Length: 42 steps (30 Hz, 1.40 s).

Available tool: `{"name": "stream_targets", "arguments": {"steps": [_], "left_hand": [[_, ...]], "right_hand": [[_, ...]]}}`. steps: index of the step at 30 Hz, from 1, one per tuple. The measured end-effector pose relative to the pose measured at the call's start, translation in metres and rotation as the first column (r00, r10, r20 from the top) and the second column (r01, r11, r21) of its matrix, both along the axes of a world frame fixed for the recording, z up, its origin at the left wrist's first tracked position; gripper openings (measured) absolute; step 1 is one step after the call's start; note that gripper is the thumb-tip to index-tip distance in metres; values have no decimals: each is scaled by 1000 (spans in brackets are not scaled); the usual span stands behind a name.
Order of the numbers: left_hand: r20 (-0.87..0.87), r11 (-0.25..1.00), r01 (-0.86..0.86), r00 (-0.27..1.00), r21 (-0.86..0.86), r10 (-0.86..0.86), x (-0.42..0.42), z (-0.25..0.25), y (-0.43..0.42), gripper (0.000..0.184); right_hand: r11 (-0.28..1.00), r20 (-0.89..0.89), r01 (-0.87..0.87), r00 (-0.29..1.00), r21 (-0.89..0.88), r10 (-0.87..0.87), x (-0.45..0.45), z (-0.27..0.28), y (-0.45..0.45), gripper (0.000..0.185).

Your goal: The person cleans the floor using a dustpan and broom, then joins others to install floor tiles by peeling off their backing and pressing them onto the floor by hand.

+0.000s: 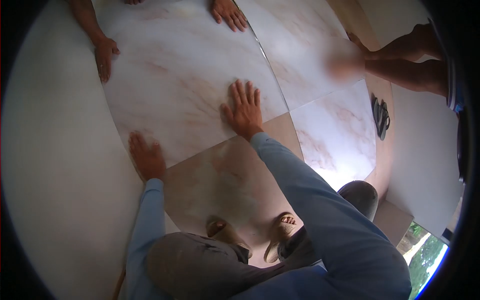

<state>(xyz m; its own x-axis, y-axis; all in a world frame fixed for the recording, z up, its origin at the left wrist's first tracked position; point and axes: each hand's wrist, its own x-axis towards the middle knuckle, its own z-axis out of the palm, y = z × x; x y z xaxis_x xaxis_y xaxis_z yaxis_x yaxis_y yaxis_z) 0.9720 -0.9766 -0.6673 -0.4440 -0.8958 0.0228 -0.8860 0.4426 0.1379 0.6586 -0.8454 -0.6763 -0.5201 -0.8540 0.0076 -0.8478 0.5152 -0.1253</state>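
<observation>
A large marbled white and pink tile lies on the floor. On its lower left corner, by the wall, my left hand rests flat with the fingers apart. My right hand is pressed flat near the tile's lower right part, fingers spread. Neither hand holds anything. At the tile's far side, another person's hand touches the left edge, and a second hand lies by the right edge. Beside the large tile, across a thin dark joint, are further marbled tiles.
A bare brownish floor area lies in front of my sandalled feet. The wall runs along the left. Dark sandals lie at the right, near another person's bare legs. A bright opening shows at the lower right.
</observation>
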Motion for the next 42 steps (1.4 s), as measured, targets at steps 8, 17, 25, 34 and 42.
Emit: {"name": "stream_targets", "arguments": {"steps": [8,17,25,34,42], "left_hand": [[16,984,5,1000,-178,-2,-41,-31,-5,60],[-110,855,518,849,-24,-518,-136,-10,12,64],[-113,885,465,878,-36,-465,-103,3,-38,63],[-163,798,590,805,120,-571,-86,-12,-57,57],[-140,702,684,728,196,-671,-113,11,-64,69]], "right_hand": [[996,32,-49,998,-72,51,-31,4,-43,73],[998,-49,-38,998,-44,35,-38,-8,-61,72],[977,4,-208,978,-40,208,-45,-1,-49,71],[974,20,-221,975,-40,222,-51,4,-79,70],[953,36,-293,954,-75,296,-71,4,-130,71]]}}
